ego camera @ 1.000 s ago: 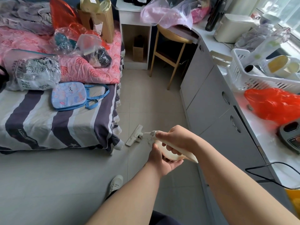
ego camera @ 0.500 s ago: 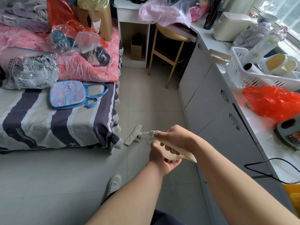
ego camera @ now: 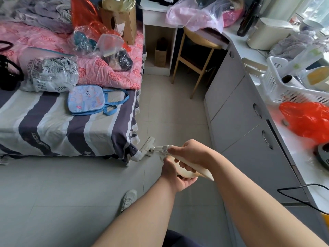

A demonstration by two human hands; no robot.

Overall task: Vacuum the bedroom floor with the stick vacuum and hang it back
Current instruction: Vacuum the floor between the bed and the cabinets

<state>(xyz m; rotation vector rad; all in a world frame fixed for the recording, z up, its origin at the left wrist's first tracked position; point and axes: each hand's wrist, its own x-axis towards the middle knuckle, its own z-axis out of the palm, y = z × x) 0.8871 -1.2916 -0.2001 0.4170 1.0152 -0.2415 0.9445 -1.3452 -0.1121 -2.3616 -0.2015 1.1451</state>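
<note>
Vacuum head nearer bed, tiled floor

A single view, worn on the person's head, wide-angle, bending straight lines near its edges; it looks forward and steeply down from beside the near corner of the bed; the bed fills the left; the cabinets run right of the bed; the left hand and right hand sit close under the lens, nearer than the bed.
</note>
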